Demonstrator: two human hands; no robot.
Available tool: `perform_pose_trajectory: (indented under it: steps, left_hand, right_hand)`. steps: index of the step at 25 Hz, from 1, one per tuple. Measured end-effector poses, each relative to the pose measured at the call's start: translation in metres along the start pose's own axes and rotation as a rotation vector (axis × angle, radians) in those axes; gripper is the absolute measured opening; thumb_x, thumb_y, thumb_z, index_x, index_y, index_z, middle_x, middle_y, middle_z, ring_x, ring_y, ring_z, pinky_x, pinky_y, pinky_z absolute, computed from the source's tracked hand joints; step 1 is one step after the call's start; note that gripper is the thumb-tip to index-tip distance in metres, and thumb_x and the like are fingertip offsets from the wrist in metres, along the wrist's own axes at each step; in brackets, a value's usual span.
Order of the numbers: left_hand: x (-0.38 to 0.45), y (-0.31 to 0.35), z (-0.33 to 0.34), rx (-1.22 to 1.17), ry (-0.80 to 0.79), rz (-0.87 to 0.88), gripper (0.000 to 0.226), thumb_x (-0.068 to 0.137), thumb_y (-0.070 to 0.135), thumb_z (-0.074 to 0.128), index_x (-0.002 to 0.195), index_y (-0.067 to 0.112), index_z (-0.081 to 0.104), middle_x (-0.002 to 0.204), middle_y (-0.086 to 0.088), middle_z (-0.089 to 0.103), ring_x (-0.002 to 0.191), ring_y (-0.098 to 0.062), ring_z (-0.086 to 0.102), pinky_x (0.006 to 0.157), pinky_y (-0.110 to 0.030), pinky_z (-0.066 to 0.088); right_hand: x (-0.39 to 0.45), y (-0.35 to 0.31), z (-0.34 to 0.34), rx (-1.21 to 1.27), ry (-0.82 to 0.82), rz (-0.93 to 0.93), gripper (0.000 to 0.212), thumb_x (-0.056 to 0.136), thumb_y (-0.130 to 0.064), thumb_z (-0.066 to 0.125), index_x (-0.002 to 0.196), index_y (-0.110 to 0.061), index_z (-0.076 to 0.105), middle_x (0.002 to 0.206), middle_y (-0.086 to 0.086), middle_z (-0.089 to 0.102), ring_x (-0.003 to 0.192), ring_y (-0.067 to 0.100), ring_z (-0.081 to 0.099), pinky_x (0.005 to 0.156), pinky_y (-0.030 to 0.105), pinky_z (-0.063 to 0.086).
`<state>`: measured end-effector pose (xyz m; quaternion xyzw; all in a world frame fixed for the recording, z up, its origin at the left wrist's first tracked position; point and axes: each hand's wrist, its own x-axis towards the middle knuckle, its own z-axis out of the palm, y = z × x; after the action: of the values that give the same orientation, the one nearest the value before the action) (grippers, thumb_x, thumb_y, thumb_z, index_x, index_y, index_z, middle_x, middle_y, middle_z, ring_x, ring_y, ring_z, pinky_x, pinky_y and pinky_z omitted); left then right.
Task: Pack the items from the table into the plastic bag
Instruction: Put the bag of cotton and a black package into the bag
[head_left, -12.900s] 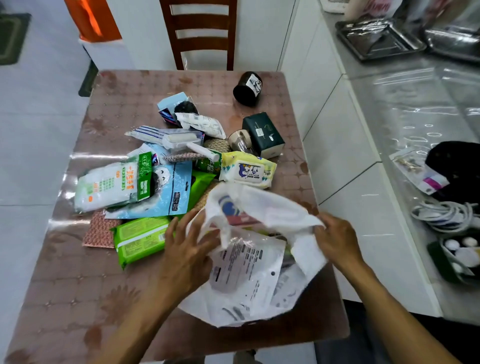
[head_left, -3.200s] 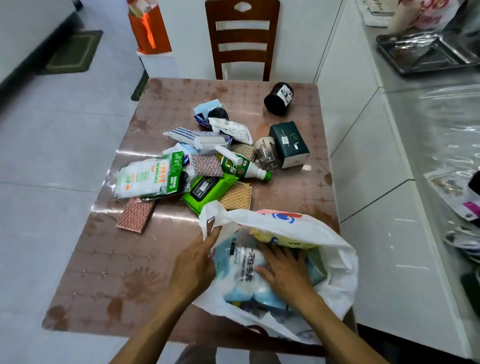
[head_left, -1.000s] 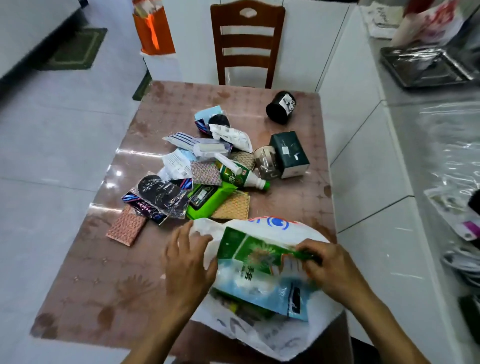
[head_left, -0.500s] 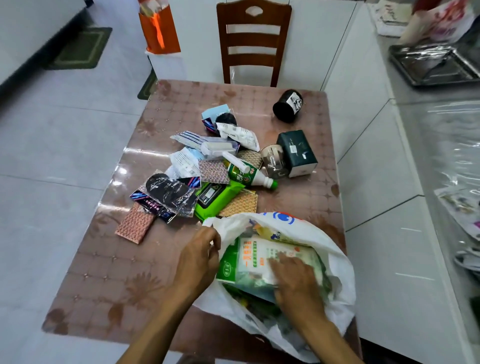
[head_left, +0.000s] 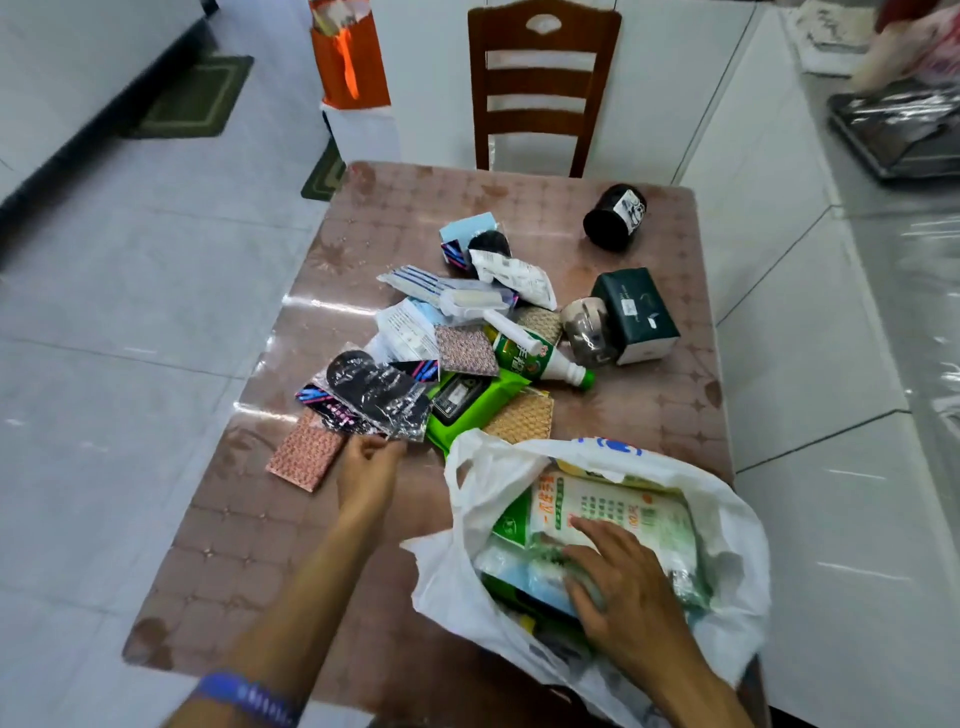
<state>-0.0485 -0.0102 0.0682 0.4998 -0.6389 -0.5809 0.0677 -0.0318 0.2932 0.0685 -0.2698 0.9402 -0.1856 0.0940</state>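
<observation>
- White plastic bag (head_left: 727, 525) lies open at near right edge of worktop (head_left: 249, 540), mouth facing up and left.
- Right hand (head_left: 618, 577) is inside the bag mouth, fingers spread flat, pressing on a green-and-white pack (head_left: 613, 506) on top of the bag's contents; not gripping anything.
- Left hand (head_left: 370, 470) is out of the bag, to its left, fingers curled at the near corner of a clear packet with black contents (head_left: 376, 392); fingertips touch the packet edge, firm grip cannot be told.
- Pink patterned pad (head_left: 306, 452) lies just left of left hand, partly under the packet.
- Bright green wipes pack (head_left: 470, 402) sits between the packet and the bag rim, tan woven pad (head_left: 519, 421) beside it touching the bag.
- Green-label bottle (head_left: 540, 358) lies on its side farther back, cap pointing right.
- Dark green box (head_left: 636, 312) and a clear jar (head_left: 587, 327) sit right of the pile, well apart from both hands.
- Black cup (head_left: 615, 217) lies tipped over at the far right corner.
- Blue wristband (head_left: 249, 696) on left forearm.
</observation>
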Motion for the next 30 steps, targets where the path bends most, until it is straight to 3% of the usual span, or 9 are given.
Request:
perform_pose_trajectory:
  steps: [4, 10, 14, 16, 20, 23, 26, 28, 30]
  left_hand:
    - [0.046, -0.004, 0.024, -0.199, -0.148, -0.296, 0.008, 0.084, 0.011, 0.06, 0.088, 0.015, 0.066, 0.081, -0.011, 0.071, 0.042, -0.008, 0.058, 0.037, -0.012, 0.038]
    - [0.059, 0.005, 0.022, -0.344, 0.165, -0.26, 0.023, 0.076, -0.013, 0.062, 0.083, 0.006, 0.073, 0.051, 0.003, 0.067, 0.048, -0.009, 0.058, 0.049, -0.019, 0.051]
    - [0.005, 0.038, -0.013, -0.616, -0.106, -0.131, 0.029, 0.078, -0.013, 0.056, 0.076, 0.015, 0.065, 0.058, 0.002, 0.068, 0.065, -0.016, 0.06, 0.049, -0.019, 0.05]
    - [-0.044, 0.053, -0.028, -0.67, -0.369, 0.006, 0.035, 0.076, -0.012, 0.054, 0.063, 0.02, 0.06, 0.067, -0.001, 0.068, 0.068, -0.015, 0.063, 0.057, -0.023, 0.054]
    - [-0.127, 0.067, -0.024, -0.337, -0.709, 0.34, 0.03, 0.067, -0.009, 0.07, 0.059, 0.019, 0.06, 0.069, -0.006, 0.064, 0.068, -0.018, 0.062, 0.063, -0.027, 0.056]
    - [-0.147, 0.057, 0.001, 0.012, -0.771, 0.517, 0.022, 0.07, 0.001, 0.074, 0.064, 0.018, 0.061, 0.065, -0.002, 0.061, 0.063, -0.014, 0.058, 0.06, -0.024, 0.05]
    - [-0.155, 0.041, 0.02, -0.03, -0.786, 0.477, 0.026, 0.069, 0.005, 0.078, 0.069, 0.02, 0.057, 0.074, -0.003, 0.066, 0.067, -0.015, 0.06, 0.064, -0.027, 0.05]
    - [-0.14, 0.017, 0.027, 0.148, -0.539, 0.628, 0.026, 0.07, 0.015, 0.077, 0.087, 0.022, 0.058, 0.098, 0.0, 0.068, 0.086, -0.014, 0.063, 0.077, -0.032, 0.05]
    - [-0.112, -0.008, 0.029, 0.657, -0.144, 0.799, 0.055, 0.068, 0.035, 0.075, 0.117, 0.021, 0.054, 0.124, -0.004, 0.058, 0.111, -0.023, 0.054, 0.091, -0.039, 0.045]
  right_hand:
    - [-0.007, 0.001, 0.003, 0.009, 0.082, 0.07, 0.016, 0.08, -0.022, 0.065, 0.095, -0.02, 0.07, 0.122, 0.003, 0.066, 0.11, 0.026, 0.059, 0.09, 0.043, 0.053]
    - [-0.012, -0.004, 0.004, 0.079, 0.071, 0.098, 0.014, 0.081, -0.019, 0.063, 0.092, -0.019, 0.072, 0.117, 0.0, 0.068, 0.105, 0.021, 0.06, 0.085, 0.04, 0.055]
    - [-0.004, -0.02, -0.021, 0.361, 0.118, 0.215, 0.015, 0.085, -0.009, 0.07, 0.092, -0.022, 0.072, 0.107, -0.011, 0.07, 0.1, 0.009, 0.061, 0.085, 0.037, 0.056]
    - [0.011, -0.034, -0.047, 0.771, 0.15, 0.335, 0.015, 0.086, -0.014, 0.071, 0.093, -0.026, 0.073, 0.097, -0.012, 0.073, 0.09, 0.01, 0.067, 0.081, 0.039, 0.058]
    - [0.045, -0.053, -0.103, 1.746, -0.085, 0.454, 0.054, 0.072, -0.04, 0.078, 0.118, -0.014, 0.066, 0.111, 0.01, 0.073, 0.096, 0.027, 0.068, 0.087, 0.046, 0.053]
    - [0.054, -0.034, -0.122, 1.675, 0.003, 0.503, 0.042, 0.074, -0.025, 0.073, 0.11, -0.006, 0.069, 0.108, 0.017, 0.073, 0.099, 0.032, 0.07, 0.087, 0.04, 0.057]
    - [0.042, 0.001, -0.121, 1.56, 0.162, 0.619, 0.028, 0.083, -0.012, 0.067, 0.108, -0.001, 0.069, 0.107, 0.021, 0.072, 0.09, 0.03, 0.072, 0.082, 0.038, 0.059]
    - [0.027, 0.022, -0.12, 1.6, 0.296, 0.586, 0.029, 0.082, -0.015, 0.066, 0.109, -0.005, 0.069, 0.108, 0.016, 0.073, 0.093, 0.025, 0.072, 0.082, 0.035, 0.059]
    - [0.01, 0.035, -0.122, 1.494, 0.377, 0.508, 0.029, 0.073, -0.026, 0.072, 0.101, -0.017, 0.074, 0.102, 0.007, 0.076, 0.092, 0.02, 0.072, 0.079, 0.029, 0.058]
